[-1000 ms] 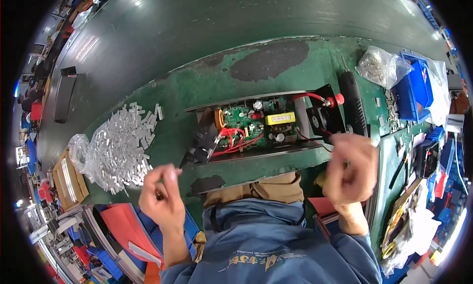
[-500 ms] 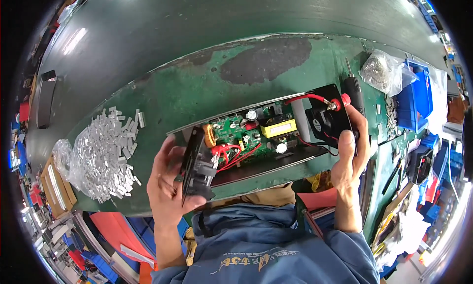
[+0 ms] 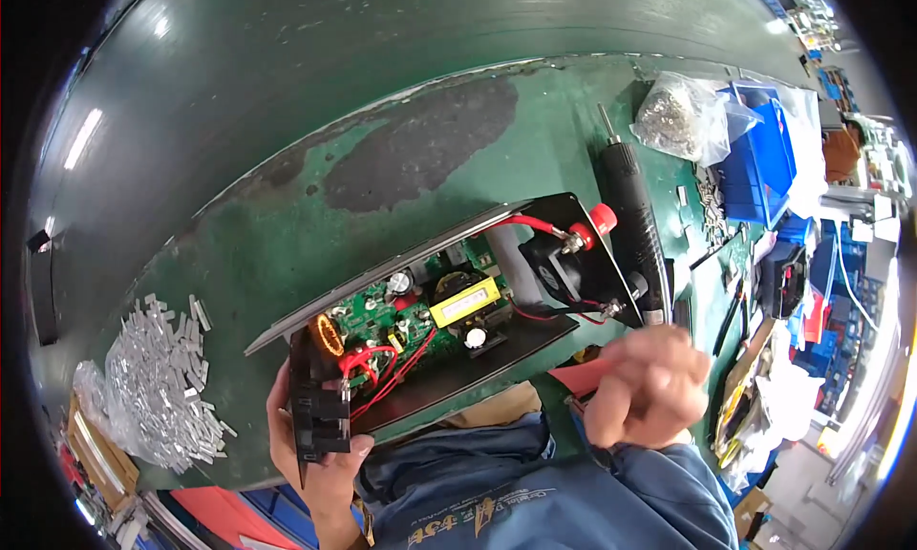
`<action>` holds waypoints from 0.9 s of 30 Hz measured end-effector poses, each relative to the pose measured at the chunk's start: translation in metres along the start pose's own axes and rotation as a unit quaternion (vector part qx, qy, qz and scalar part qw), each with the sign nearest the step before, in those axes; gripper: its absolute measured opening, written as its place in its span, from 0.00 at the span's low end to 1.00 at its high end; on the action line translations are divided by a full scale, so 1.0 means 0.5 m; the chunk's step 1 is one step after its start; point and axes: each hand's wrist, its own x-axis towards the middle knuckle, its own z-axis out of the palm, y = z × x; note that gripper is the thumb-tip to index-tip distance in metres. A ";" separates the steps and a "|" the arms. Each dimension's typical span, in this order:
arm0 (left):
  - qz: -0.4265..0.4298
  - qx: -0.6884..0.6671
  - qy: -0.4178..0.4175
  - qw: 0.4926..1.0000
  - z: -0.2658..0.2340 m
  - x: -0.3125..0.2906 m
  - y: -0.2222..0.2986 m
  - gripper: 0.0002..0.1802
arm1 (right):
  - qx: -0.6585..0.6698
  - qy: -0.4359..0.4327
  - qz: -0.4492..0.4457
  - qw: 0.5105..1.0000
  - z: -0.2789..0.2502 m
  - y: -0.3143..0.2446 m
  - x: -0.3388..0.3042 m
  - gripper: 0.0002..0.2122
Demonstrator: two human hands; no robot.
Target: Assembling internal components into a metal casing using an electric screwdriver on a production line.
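An open power inverter (image 3: 420,311) in a black metal case lies slantwise in front of me. Inside are a green circuit board, a yellow-wrapped transformer (image 3: 465,303), a copper coil and red wires. At its right end panel sit a fan and a red terminal (image 3: 602,219). My left hand (image 3: 320,474) grips the black end panel (image 3: 320,397) at the left end, thumb in front, other fingers partly hidden behind. My right hand (image 3: 650,388) is off the case, its fingers curled in and slightly blurred; any content is hidden. Just above it lies a black electric screwdriver (image 3: 630,206).
A heap of small silvery metal pieces (image 3: 167,383) spills from a plastic bag on the left. At the right are a clear bag of small parts (image 3: 683,120), a blue bin (image 3: 759,158) and scattered dark pieces (image 3: 712,206). My body borders the near edge.
My right hand has let go of the case's right end and drawn back toward me, fingers curling. The left end panel now sits closer against the case. The view has shifted and turned.
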 end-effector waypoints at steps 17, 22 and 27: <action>0.027 -0.056 -0.102 0.993 -0.072 0.024 0.027 0.51 | -0.033 0.043 -0.011 0.998 -0.050 0.036 -0.052 0.18; 0.063 0.029 0.025 0.997 -0.193 0.017 -0.046 0.21 | -0.179 0.165 0.246 0.938 -0.104 0.107 0.015 0.11; 0.065 0.033 0.128 0.989 -0.224 0.021 -0.043 0.15 | -0.263 0.001 0.307 0.915 -0.180 0.231 0.095 0.09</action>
